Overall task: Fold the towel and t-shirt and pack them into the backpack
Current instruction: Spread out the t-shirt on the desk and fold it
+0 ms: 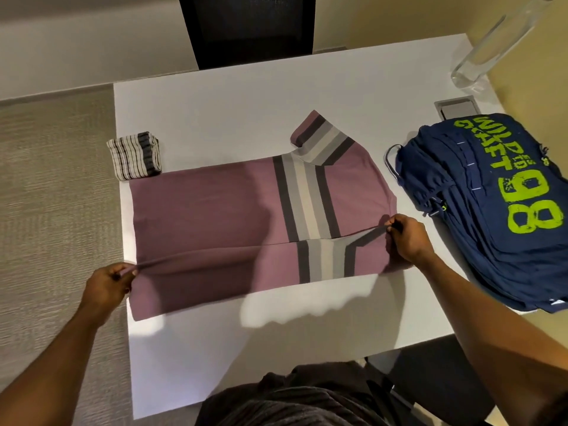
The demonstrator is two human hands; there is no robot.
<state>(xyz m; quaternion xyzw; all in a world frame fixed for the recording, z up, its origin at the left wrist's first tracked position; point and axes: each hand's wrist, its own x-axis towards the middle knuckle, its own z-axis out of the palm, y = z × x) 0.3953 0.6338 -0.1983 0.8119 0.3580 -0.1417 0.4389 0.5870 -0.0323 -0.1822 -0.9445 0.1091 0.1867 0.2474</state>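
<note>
A mauve t-shirt (209,210) with grey, cream and dark chest stripes lies flat across the white table (215,112), its near side folded over along its length and one sleeve sticking out at the back. My left hand (107,284) pinches the folded edge at the hem end. My right hand (405,238) pinches the same edge at the shoulder end. A folded striped towel (135,156) sits behind the shirt at the table's left edge. The navy backpack (491,204) with lime green print lies on the right.
A tall clear glass bottle (491,44) stands at the far right corner. A grey cable hatch (458,107) is set into the table behind the backpack. A black chair (249,29) stands at the far side. Carpet lies left of the table.
</note>
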